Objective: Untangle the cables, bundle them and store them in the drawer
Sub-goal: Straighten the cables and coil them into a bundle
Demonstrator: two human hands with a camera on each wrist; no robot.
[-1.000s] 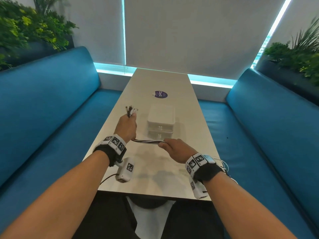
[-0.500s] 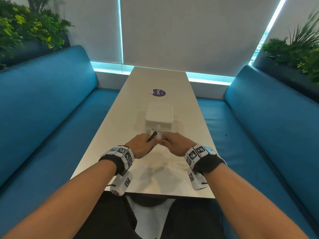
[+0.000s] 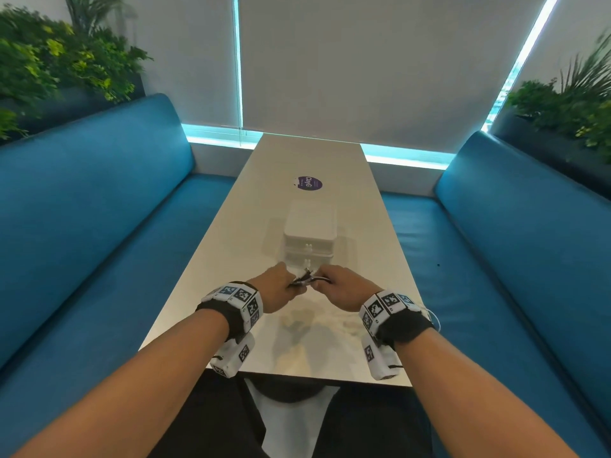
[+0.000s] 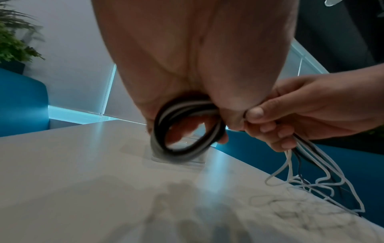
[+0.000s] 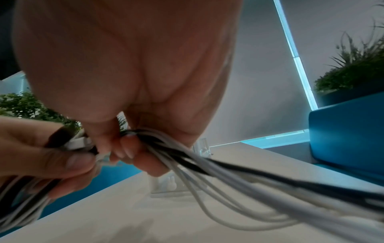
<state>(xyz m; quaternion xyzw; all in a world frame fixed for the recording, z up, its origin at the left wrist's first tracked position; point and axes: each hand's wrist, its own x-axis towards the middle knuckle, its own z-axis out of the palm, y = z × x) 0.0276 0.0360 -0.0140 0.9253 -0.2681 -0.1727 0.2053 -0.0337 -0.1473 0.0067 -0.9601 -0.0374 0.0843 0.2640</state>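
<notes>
**Both hands on the cable bunch, just in front of the drawer box**

Landmark: small white plastic two-drawer box (image 3: pixel 310 233), standing mid-way along the long pale table (image 3: pixel 231 319). Both drawers look closed; tiny knobs face the person.

- Bunch of black and white cables (image 3: pixel 303 280) held above the table, just on the near side of the drawer box, between the two hands.
- Left hand (image 3: pixel 273 287), near-left of the box: fingers curled round a looped section of the cables (image 4: pixel 187 131). Left wrist view shows the loop as several black and white turns hanging under the palm, clear of the table.
- Right hand (image 3: pixel 340 287), near-right of the box: thumb and fingers clenched round the cables (image 5: pixel 166 148) close against the left hand; knuckles of the two hands almost meet.
- Loose lengths trail down from the right hand and lie in slack tangled curves on the table (image 4: pixel 311 185), toward the near-right edge.
- White connector ends poke up between the hands, pointing toward the box.

Beyond the box: round purple sticker (image 3: pixel 307 183) on the tabletop. Blue upholstered benches (image 3: pixel 99 226) run along both sides of the table.
</notes>
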